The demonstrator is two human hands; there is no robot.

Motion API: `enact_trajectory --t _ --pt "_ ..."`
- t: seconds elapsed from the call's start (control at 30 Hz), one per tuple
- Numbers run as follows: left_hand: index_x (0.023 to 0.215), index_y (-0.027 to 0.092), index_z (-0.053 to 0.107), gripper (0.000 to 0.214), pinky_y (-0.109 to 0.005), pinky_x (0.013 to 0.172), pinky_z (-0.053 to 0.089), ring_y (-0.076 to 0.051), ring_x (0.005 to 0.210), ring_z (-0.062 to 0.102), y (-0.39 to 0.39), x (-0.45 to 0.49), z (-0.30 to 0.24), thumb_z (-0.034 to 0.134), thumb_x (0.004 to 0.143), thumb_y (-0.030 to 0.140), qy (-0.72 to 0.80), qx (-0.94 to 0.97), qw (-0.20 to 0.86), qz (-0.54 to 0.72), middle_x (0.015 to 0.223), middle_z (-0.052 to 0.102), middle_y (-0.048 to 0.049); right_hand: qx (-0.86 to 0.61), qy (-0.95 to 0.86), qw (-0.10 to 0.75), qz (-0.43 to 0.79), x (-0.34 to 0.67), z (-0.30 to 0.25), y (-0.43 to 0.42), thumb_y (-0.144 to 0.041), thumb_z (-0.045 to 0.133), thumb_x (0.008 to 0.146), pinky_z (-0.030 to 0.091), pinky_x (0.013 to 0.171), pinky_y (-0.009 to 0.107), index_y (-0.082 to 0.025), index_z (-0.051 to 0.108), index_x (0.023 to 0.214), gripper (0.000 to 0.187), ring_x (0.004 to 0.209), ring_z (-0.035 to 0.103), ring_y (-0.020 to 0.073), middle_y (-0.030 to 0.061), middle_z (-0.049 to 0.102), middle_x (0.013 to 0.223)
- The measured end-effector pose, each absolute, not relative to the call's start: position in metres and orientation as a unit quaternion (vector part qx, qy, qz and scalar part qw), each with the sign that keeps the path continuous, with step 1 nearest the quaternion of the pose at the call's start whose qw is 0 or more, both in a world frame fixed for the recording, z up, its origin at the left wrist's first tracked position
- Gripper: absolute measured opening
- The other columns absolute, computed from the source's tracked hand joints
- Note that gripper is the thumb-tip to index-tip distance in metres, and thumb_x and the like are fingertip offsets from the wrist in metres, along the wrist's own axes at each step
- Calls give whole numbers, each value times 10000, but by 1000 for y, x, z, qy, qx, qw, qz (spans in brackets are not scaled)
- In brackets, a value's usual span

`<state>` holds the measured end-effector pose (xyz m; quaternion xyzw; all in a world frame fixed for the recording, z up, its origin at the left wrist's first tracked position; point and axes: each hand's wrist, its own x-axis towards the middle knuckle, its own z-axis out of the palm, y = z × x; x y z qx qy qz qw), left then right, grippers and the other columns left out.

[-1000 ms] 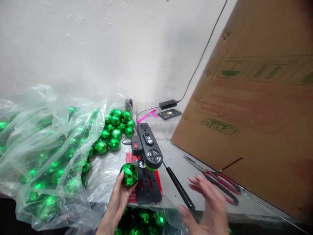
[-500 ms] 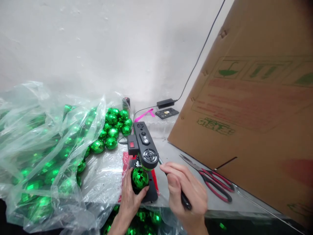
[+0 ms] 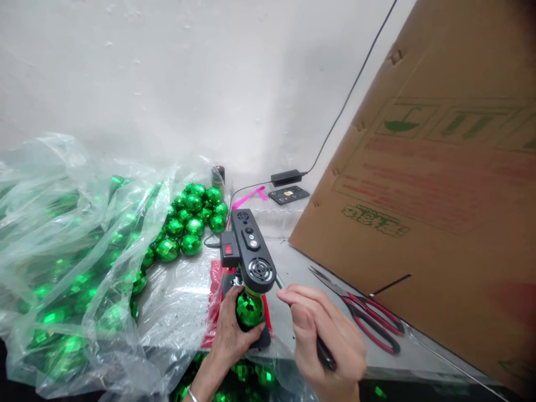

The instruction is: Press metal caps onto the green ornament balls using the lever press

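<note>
A shiny green faceted ball (image 3: 249, 310) sits between the thumb and fingers of my left hand (image 3: 233, 329), under the front end of a black machine (image 3: 253, 251) with a red switch. The ball's top is right below the machine's round head; whether they touch I cannot tell. My right hand (image 3: 329, 340) is closed around a black-handled tool (image 3: 325, 354) whose thin metal shaft points toward the machine's head. The tool's tip is hidden behind the machine.
Many green balls (image 3: 191, 244) lie at the left, partly under clear plastic sheeting (image 3: 96, 268). Scissors (image 3: 364, 312) with red and black handles rest at the right beside a large cardboard box (image 3: 419, 195). A phone (image 3: 288, 194) and power adapter (image 3: 287, 177) lie behind.
My left hand has shifted the ball slightly right, further under the machine's head. The whole view has moved a little; my right hand still holds the tool.
</note>
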<state>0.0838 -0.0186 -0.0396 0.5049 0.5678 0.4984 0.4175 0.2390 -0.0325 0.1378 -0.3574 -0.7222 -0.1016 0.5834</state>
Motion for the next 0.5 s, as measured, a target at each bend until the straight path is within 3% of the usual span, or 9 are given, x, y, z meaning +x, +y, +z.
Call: enact_trajectory --t 0.17,0.27,0.5 --pt "1398 195 670 882 -660 1237 477 -467 1359 674 -17 80 -38 998 614 432 567 518 429 476 1405 738 -188 -357 -726 584 -62 244 134 -34 -169 568 1092 629 643 264 -193 736 1030 180 744 796 179 60 799 857" --pt "1370 189 680 824 -674 1221 490 -463 1332 690 -17 81 -39 963 635 432 570 514 424 481 1373 752 -192 -356 -724 589 -49 243 130 -34 -277 520 1149 619 621 277 -192 736 1047 253 747 788 188 70 785 858" --pt "1331 207 712 784 -637 1238 500 -451 1341 696 -18 86 -46 955 603 366 571 503 406 505 1351 764 -162 -369 -672 642 -1 225 106 -36 -152 428 1149 498 556 249 -228 541 796 378 604 655 127 -10 626 705"
